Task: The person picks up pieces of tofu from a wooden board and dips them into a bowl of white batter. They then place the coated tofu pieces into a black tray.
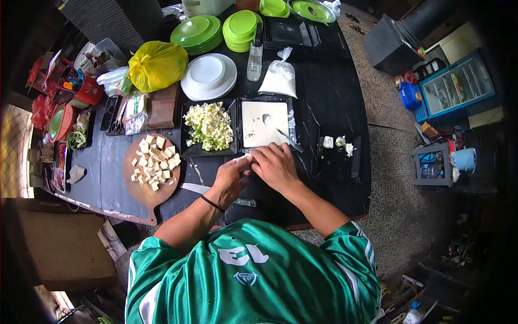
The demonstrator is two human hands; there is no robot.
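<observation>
My left hand (231,179) and my right hand (275,168) meet near the table's front, fingertips closed together around a small white piece (246,157), mostly covered by the fingers. Just beyond them lies a black square plate of creamy white batter (261,128), a spoon (291,140) resting at its right side. Chopped cabbage (209,127) with green bits fills the black plate to its left. Pale tofu cubes (156,162) are heaped on a round wooden board (128,171). Partly under my left wrist is a knife (193,187). White coated pieces (328,142) sit in a black tray (337,167) at right.
Behind the plates stand white plates (209,76), a yellow bag (156,66), a clear bottle (254,62) and a tied bag of white powder (279,78). Stacked green plates (197,33) are farther back. A phone (109,113) and scissors (118,121) lie left.
</observation>
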